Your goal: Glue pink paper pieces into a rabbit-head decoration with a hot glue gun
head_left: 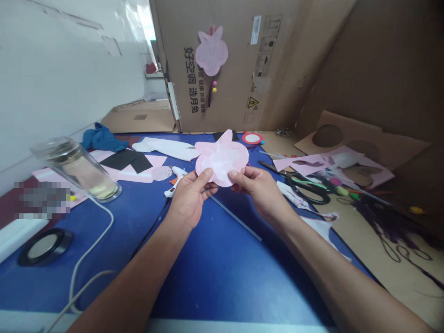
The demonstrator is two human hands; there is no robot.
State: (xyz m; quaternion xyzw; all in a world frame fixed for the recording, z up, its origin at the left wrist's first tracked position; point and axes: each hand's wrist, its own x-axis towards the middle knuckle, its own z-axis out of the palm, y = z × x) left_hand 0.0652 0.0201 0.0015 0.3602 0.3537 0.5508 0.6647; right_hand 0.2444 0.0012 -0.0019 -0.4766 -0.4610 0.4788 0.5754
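Note:
Both hands hold up a pink paper cut-out (222, 157), round with two ear-like tips at the top, above the blue table (215, 268). My left hand (189, 196) pinches its lower left edge with thumb on the front. My right hand (258, 187) pinches the lower right edge the same way. A similar pink cut-out with a tassel (211, 53) hangs on the cardboard box (236, 64) behind.
A glass jar (78, 169) lies to the left near a white cable (92, 249). A white glue gun (175, 178) and thin stick (236, 219) lie under the hands. Black scissors (305, 187), pink paper scraps (312, 163), dark threads and cardboard pieces sit right. Black tape roll (45, 246) at left.

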